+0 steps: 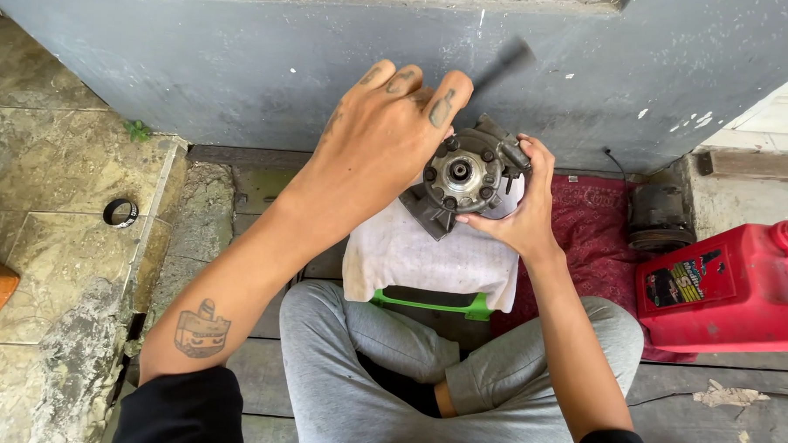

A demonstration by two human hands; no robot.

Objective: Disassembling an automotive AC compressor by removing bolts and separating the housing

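Observation:
A grey metal hub-like part (461, 173), with a round bolted face and a centre hole, rests on a white cloth (428, 258) draped over a green stool (426, 303) in front of my crossed legs. My right hand (523, 219) grips the part's right side and steadies it. Just up and left of the part, my left hand (389, 125) is raised with its fingers curled around a dark tool (504, 66). The tool is motion-blurred and sticks out up and to the right, so its head cannot be made out.
A red plastic jug (732, 286) lies at the right beside a red patterned cloth (596, 227). A dark cylindrical machine part (660, 218) stands behind that cloth. A black ring (120, 212) lies on the stone tiles at left. A grey wall (242, 59) closes the back.

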